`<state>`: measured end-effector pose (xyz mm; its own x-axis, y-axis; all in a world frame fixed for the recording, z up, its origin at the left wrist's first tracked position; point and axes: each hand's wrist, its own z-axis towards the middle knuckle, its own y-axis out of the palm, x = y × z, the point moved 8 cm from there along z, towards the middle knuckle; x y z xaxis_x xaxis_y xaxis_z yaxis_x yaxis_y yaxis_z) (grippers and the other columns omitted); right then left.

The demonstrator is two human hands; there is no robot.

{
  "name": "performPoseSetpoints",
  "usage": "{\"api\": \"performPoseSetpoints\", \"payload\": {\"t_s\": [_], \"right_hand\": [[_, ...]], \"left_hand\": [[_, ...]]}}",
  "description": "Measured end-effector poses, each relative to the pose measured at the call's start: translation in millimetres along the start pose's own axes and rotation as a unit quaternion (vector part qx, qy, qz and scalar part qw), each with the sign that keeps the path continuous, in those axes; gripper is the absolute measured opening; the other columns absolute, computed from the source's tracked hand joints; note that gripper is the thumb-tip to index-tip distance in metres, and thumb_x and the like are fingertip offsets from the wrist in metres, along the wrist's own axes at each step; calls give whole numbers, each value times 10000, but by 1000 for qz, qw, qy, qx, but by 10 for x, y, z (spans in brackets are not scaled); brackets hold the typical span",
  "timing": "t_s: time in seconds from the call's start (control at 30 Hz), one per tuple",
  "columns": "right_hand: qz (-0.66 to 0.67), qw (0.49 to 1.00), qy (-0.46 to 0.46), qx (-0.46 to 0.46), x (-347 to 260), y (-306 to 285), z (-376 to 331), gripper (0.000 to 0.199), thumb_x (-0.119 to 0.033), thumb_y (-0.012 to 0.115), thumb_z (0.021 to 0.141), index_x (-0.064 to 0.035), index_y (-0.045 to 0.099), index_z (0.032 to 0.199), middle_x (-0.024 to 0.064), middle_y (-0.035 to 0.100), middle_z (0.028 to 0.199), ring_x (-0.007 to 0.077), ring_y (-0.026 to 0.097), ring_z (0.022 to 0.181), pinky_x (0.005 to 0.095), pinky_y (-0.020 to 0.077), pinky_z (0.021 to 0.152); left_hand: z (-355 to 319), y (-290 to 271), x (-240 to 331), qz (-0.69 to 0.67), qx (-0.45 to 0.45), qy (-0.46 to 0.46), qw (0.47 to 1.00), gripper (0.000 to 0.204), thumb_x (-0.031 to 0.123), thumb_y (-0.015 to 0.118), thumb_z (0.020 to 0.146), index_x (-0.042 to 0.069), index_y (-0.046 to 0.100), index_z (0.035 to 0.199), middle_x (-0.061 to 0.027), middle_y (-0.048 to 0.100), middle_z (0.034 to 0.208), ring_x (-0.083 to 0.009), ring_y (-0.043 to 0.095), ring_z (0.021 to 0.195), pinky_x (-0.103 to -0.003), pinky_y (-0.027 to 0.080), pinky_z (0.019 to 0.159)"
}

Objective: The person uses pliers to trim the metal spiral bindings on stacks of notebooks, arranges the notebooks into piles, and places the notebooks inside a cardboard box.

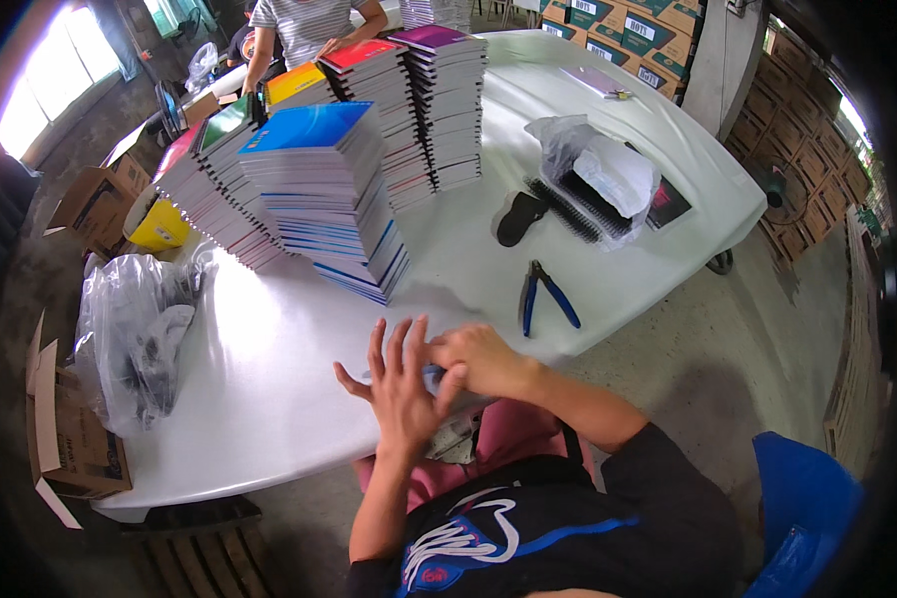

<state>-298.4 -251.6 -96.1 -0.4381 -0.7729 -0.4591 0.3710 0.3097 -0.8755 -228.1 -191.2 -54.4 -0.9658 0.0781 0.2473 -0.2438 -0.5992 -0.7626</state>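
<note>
Just in front of my body, over the near table edge, my left hand (404, 384) is raised with its fingers spread. Beside it, my right hand (483, 359) is closed, with its curled fingers by the left thumb and forefinger. A little of something bluish shows between the two hands; its kind is hidden. Beyond them stands a tall stack of blue-covered notebooks (324, 189). Blue-handled cutting pliers (548, 299) lie with their handles spread to the right of my hands. A black strap-like piece (520, 219) rests farther back.
Spiral-bound notebook stacks (448, 110) stand behind the blue one. An open plastic bag (608, 184) with black binding coils lies at the right on the white-covered table (269, 399). A clear plastic bag (135, 339) and open cartons (80, 439) line the left. Another person (309, 30) stands across the table.
</note>
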Motion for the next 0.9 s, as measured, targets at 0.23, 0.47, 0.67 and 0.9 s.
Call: {"api": "performPoseSetpoints", "payload": {"t_s": [0.23,0.47,0.67,0.9], "right_hand": [[143,945,216,199,1567,-1210,-334,366,-161,657,791,-38,608,1132,128,649,1069,227,637,905,341,494,791],[-220,880,369,202,2802,-1101,-489,417,-153,620,801,-63,529,1197,174,557,1115,371,551,1040,458,479,844],[-250,862,409,167,2647,-1398,-397,307,-48,596,770,-34,554,1074,200,612,960,394,612,903,489,494,781],[-298,886,273,227,1691,-1559,-182,520,0,572,745,-140,498,1240,170,521,1024,351,530,970,418,439,850]], "left_hand": [[-54,255,-194,-2,42,32,999,415,524,613,770,140,626,926,-22,531,867,-238,481,988,-553,55,1021],[-129,313,-137,32,108,57,992,500,625,633,699,159,616,879,-6,489,938,-243,386,1057,-568,20,1016],[-12,397,-26,-21,71,-25,997,672,619,765,489,61,553,798,-66,459,1033,-294,346,1110,-638,66,980],[-89,386,-152,-19,119,-40,992,523,488,797,481,118,544,749,-39,470,985,-284,392,1021,-530,228,865]]}}
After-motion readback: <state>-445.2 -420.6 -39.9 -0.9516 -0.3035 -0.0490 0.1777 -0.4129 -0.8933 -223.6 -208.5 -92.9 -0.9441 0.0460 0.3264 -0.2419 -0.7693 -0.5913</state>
